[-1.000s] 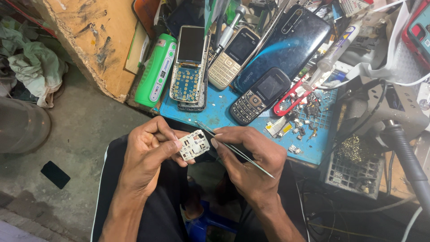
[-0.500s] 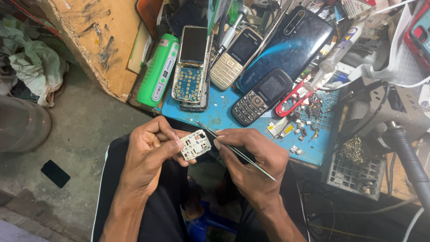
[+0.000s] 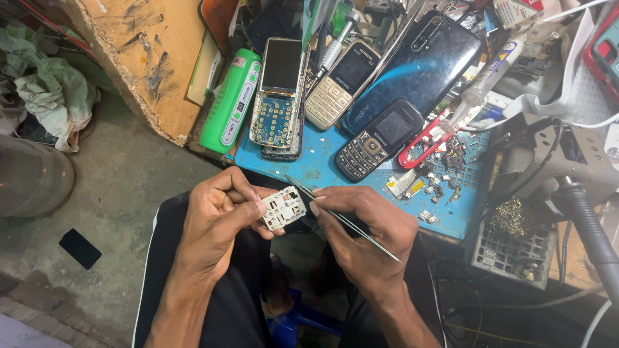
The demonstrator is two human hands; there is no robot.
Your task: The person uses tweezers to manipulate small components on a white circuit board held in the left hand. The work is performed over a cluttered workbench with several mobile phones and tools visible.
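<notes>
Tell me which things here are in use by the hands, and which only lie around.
In use: left hand holding small white circuit board; right hand holding tweezers.

Lying about: black keypad phone, beige keypad phone, opened phone, green case, red-handled scissors.

A bare grey concrete floor (image 3: 122,193) fills the left side, stained and dusty, with a small dark flat rectangle (image 3: 80,248) lying on it. At the far left a heap of pale crumpled cloth (image 3: 55,96) sits above a rounded grey vessel (image 3: 29,177). A worn, scuffed wooden board (image 3: 151,58) with a ragged edge juts in from the top. Beside it the worktop carries a blue mat (image 3: 322,161), chipped and speckled. The light is soft and even, with no hard shadows.
</notes>
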